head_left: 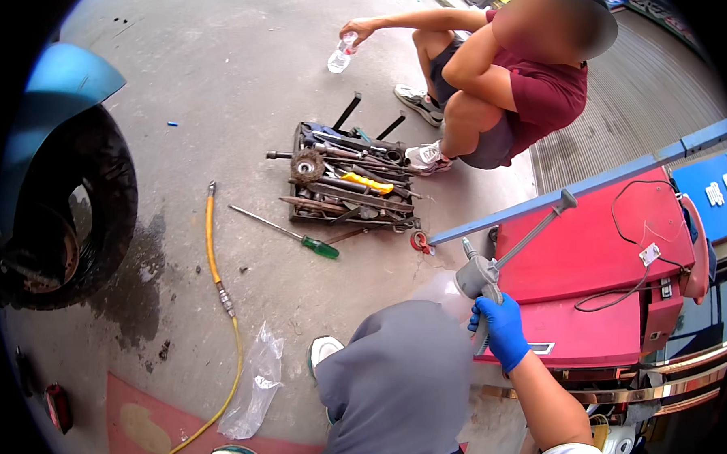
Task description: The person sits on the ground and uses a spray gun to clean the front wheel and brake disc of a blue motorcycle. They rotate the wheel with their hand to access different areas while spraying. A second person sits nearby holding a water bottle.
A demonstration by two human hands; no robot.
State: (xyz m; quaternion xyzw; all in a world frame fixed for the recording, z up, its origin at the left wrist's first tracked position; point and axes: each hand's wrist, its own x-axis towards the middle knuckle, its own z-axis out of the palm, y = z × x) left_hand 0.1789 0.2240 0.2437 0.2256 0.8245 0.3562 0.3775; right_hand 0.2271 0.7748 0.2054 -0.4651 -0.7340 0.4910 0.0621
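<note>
One blue-gloved right hand [501, 329] is closed round the grey pump tool [481, 278] beside the red vehicle body [589, 253], left hand hidden so its state cannot be told; judged step: applying the pump, needing a steady nozzle.

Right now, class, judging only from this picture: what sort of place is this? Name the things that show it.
Probably an outdoor roadside vehicle repair spot: an open toolbox of greasy tools on concrete, a tyred wheel under a blue fender, and a blue-gloved right hand gripping a grey hand pump.
</note>
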